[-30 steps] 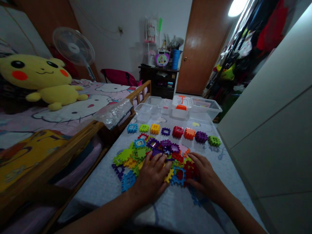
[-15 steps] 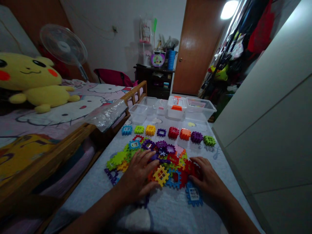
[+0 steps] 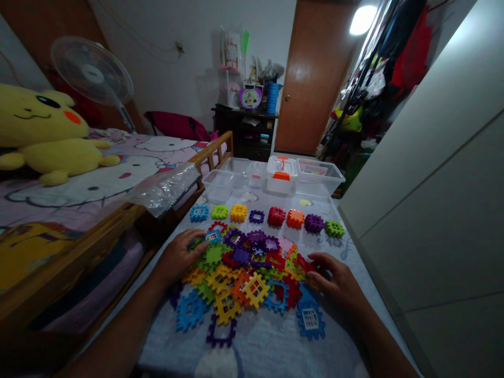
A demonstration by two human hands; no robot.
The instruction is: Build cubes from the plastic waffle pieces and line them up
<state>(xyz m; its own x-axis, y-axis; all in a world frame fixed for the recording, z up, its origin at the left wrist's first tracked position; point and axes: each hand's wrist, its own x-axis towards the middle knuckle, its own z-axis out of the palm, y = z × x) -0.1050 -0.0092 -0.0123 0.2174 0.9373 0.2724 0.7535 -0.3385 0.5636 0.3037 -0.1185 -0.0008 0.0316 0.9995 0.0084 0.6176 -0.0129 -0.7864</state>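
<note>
A heap of toothed plastic building tiles lies on the cloth-covered surface. My left hand (image 3: 181,257) rests at its left side, fingers stretched over green tiles, close to a blue window tile (image 3: 213,237). At the right side is my right hand (image 3: 334,278), its thumb and fingers apart and curved beside a red tile (image 3: 304,263); whether they touch it I cannot tell. In the heap's front show a yellow window tile (image 3: 255,290), a blue frame tile (image 3: 276,296) and a purple frame tile (image 3: 221,333). Another blue window tile (image 3: 310,319) lies below my right hand.
Behind the heap runs a row of tile stacks sorted by colour, such as a red stack (image 3: 276,216) and a purple stack (image 3: 314,223). Clear plastic bins (image 3: 218,186) and a lidded box with orange latches (image 3: 282,184) stand further back. A wooden bed rail (image 3: 134,215) borders the left.
My left hand has moved left from the middle of the heap to its left side, uncovering yellow, orange and blue tiles. The right hand stays near the right side. The view has shifted slightly.
</note>
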